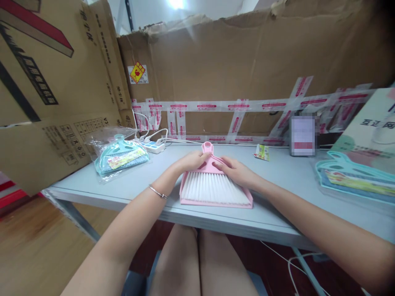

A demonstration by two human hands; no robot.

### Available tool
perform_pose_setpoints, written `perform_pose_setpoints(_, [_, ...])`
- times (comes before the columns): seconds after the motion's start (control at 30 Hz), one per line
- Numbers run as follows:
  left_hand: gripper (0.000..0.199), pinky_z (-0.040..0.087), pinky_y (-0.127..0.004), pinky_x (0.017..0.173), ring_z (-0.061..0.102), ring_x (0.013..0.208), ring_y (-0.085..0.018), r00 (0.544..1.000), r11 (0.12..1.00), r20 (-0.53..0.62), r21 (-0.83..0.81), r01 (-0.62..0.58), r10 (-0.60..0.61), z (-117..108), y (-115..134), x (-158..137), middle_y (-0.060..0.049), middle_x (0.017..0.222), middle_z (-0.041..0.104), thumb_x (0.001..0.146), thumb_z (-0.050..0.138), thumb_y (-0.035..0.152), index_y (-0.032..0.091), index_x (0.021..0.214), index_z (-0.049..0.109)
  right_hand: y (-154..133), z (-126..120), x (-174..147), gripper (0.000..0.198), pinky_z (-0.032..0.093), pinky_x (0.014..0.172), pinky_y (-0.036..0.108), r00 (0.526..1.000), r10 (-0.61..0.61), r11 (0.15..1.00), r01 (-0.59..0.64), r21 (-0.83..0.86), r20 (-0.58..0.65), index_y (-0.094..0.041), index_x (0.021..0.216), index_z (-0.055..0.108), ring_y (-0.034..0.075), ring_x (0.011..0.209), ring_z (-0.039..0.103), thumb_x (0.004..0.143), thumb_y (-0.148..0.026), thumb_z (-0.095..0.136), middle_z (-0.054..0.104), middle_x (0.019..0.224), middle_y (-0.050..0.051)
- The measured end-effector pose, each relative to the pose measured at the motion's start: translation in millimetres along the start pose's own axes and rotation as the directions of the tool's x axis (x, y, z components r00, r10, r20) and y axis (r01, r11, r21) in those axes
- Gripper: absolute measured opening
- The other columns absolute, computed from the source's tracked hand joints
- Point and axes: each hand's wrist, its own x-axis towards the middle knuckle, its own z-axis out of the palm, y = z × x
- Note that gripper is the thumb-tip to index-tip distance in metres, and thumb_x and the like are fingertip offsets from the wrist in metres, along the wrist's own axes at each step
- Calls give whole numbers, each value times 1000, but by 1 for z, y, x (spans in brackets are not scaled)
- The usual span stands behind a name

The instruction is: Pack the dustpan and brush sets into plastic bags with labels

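Observation:
A pink hand brush [216, 187] with white bristles lies flat on a pink dustpan [216, 204] at the table's front edge, its handle pointing away from me. My left hand [194, 160] is closed on the left side of the brush head, thumb on top near the handle. On the opposite side, my right hand [237, 169] grips the brush and pan with its thumb over the pink plastic. Both palms hide the sides of the set, so how far the fingers reach underneath cannot be seen.
Bagged turquoise brush-and-dustpan sets lie at the left [123, 154] and right [358, 176]. A power strip [154, 146] with plugs, a small printed card [262, 152] and a phone [303, 135] stand along the back. Large cardboard [216, 61] walls the table [166, 176].

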Motion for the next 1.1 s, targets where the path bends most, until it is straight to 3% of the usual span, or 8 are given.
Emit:
perform_pose_setpoints(0.2, [35,31,-26,53,38,51,-10,997,994,79,-106,31,-22,2,-4,5,1,60,47,87,36,41,15,75,56,3,-2,1,31,41,68,33,1000,-18,1000,18,5,-15,-20,85,53,21,79,58,84,-50,43,65,87,5])
perform_pose_setpoints(0.3, [34,31,-26,55,39,52,-11,994,991,99,-125,50,-38,4,-5,6,1,61,48,85,39,42,15,73,56,3,-2,2,29,42,72,32,999,-53,999,53,10,10,-21,93,57,21,85,59,86,-45,43,66,95,5])
perform_pose_setpoints(0.43, [37,31,-27,57,40,54,-12,992,988,82,-116,105,-96,10,-10,7,1,55,46,82,44,46,15,63,53,4,-2,1,27,43,73,32,997,-59,998,60,-8,46,-20,90,59,21,85,59,87,-41,42,68,91,4])
perform_pose_setpoints(0.6, [33,32,-26,56,42,54,-12,987,973,75,-170,154,-143,15,-13,7,2,55,48,81,47,44,15,69,57,8,-3,3,27,44,72,34,999,-27,999,27,-29,21,-20,88,62,24,85,60,84,-42,46,68,88,6])
perform_pose_setpoints(0.77, [30,36,-26,57,47,57,-13,988,964,91,-225,141,-124,7,-4,1,1,58,52,80,51,43,16,75,61,6,-4,6,30,45,74,36,1000,-20,999,20,-32,-6,-20,94,62,25,88,61,84,-43,47,68,93,7])
perform_pose_setpoints(0.9, [27,41,-24,64,54,69,-14,982,958,187,-272,90,-39,-5,3,-8,-1,76,62,64,71,34,17,85,65,5,-16,9,34,48,73,33,999,-26,999,27,-39,43,-20,98,63,22,87,62,82,-47,50,68,100,7])
perform_pose_setpoints(1.0, [34,43,-27,71,58,79,-17,983,944,183,-330,27,35,-11,2,-10,-4,91,65,61,73,28,17,92,65,24,-38,16,36,48,76,31,996,63,986,-72,-153,-60,-23,107,61,20,93,62,86,-47,43,66,108,5])
perform_pose_setpoints(1.1, [33,43,-30,76,58,83,-18,991,930,116,-367,-19,66,-12,-1,-9,-6,93,65,63,71,26,17,94,65,61,-64,23,35,44,86,40,944,217,916,-285,-281,-250,-16,116,55,27,107,55,87,-35,46,60,117,14])
